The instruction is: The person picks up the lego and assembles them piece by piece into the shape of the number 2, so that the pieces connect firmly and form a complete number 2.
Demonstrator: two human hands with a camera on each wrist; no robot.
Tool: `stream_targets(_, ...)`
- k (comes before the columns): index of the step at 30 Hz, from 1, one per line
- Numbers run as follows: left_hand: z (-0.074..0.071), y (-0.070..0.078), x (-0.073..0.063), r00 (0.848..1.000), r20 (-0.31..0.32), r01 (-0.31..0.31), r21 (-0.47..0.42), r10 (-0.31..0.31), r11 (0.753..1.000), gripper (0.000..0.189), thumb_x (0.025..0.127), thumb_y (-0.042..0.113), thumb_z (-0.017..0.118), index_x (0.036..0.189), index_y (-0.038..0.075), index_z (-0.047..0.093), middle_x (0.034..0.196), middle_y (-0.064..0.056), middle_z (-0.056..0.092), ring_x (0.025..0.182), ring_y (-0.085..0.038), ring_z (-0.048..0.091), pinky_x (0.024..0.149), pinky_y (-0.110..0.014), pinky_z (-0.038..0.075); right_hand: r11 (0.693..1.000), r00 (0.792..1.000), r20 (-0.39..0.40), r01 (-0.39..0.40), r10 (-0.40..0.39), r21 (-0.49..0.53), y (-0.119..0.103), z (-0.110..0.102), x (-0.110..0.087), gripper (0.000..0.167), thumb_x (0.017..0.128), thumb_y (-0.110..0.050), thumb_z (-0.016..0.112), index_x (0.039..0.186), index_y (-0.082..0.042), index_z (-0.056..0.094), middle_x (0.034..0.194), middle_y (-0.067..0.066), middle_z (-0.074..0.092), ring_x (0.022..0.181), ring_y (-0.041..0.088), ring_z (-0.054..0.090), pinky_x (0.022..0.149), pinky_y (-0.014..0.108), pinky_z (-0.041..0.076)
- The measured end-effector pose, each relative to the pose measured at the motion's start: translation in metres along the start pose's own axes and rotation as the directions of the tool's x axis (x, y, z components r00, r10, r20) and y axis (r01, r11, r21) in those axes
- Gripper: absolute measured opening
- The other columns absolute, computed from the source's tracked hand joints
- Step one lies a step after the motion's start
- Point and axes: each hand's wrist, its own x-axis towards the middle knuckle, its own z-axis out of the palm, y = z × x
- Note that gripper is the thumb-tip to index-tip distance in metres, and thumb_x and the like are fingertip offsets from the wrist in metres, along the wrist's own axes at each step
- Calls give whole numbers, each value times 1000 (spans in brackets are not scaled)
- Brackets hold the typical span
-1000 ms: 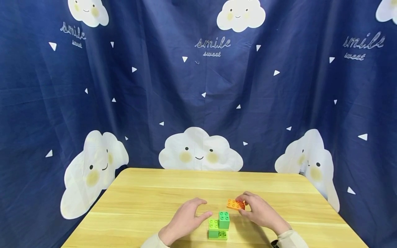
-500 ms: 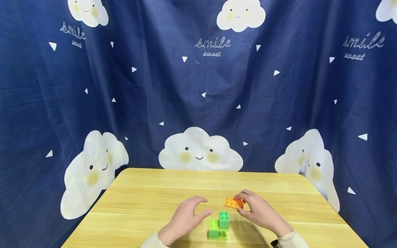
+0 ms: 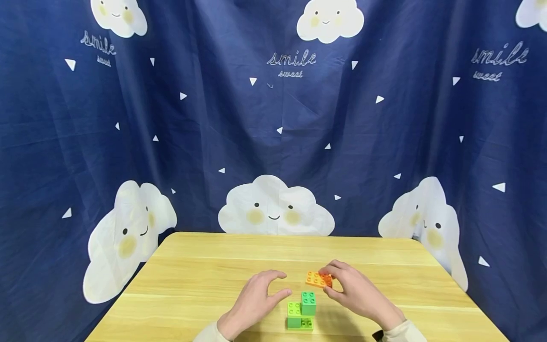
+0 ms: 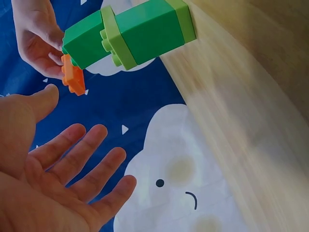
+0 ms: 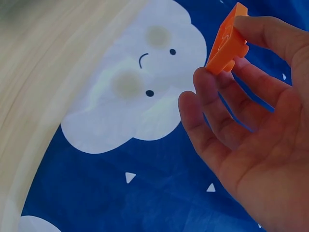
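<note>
A flat orange building brick (image 3: 315,279) with studs on top is pinched at its right end between the thumb and fingers of my right hand (image 3: 356,292). It is held above the table, just behind a small stack of green bricks (image 3: 308,304). That stack has a light green plate (image 4: 188,21) at its base, a dark green block with a light green plate over it, and another dark green block (image 4: 84,38) on top. To the left of the stack hovers my left hand (image 3: 256,297), its fingers spread and holding nothing. In the right wrist view the orange brick's hollow underside (image 5: 227,38) shows.
The stack stands on a light wooden table (image 3: 192,270) with rounded far corners. Behind the table hangs a dark blue curtain (image 3: 222,123) printed with white clouds, triangles and lettering.
My right hand has carried the orange brick slightly left and away from me, toward the back of the stack. The left hand and the green stack have stayed nearly in place.
</note>
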Motion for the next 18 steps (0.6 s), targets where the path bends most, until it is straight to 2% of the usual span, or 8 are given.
stream_targets(7,0,2,-1,1000,11,-14,-8,14,1000,45,97,53,65,122,17,72,120,4,74,113,-18,68,97,-42,54,999,999,-14,31,-31,-12,-8,-2,-1,23,93,-22,77,114,-15,72,105,-13,64,91,3,62,80,32,58)
stream_targets(18,-2,8,-1,999,51,-9,-31,11,999,53,97,53,64,134,16,67,121,6,73,116,-20,67,98,-45,54,993,993,-15,119,-120,-20,-20,2,-1,28,90,-19,80,115,-13,71,106,-11,65,92,3,63,81,30,59)
